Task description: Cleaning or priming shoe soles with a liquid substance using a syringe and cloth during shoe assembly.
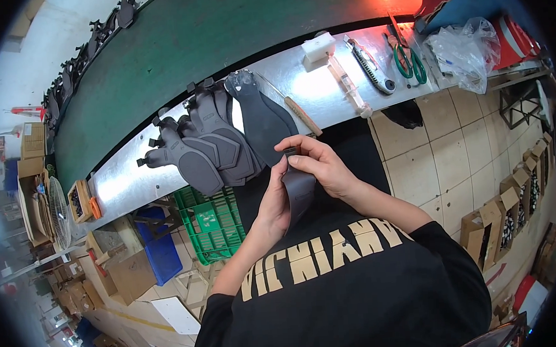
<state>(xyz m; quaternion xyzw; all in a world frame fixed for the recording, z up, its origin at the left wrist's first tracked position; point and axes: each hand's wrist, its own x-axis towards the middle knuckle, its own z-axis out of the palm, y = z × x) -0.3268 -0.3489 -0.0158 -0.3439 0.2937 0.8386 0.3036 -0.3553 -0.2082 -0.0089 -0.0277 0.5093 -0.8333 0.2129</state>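
Close to my chest, both hands grip a dark grey paddle-shaped piece [300,191] by its narrow upper end. The fingers of my left hand [272,202] are closed along its left edge. My right hand [325,165] pinches the tip from the right, thumb in front, around a small black end part that is partly covered. Just beyond, several similar dark grey pieces [198,162] lie overlapped on the metal bench edge [121,191]. A larger dark flat piece [263,120] with a worn, pale-marked top leans beside them.
Right along the bench are a wooden-handled tool [301,115], white block [318,47], syringe-like tube [349,88], utility knife [370,66], green-handled scissors [409,63] and plastic bag [468,54]. Behind runs a green conveyor belt [175,52]. A green crate [211,225] stands below left.
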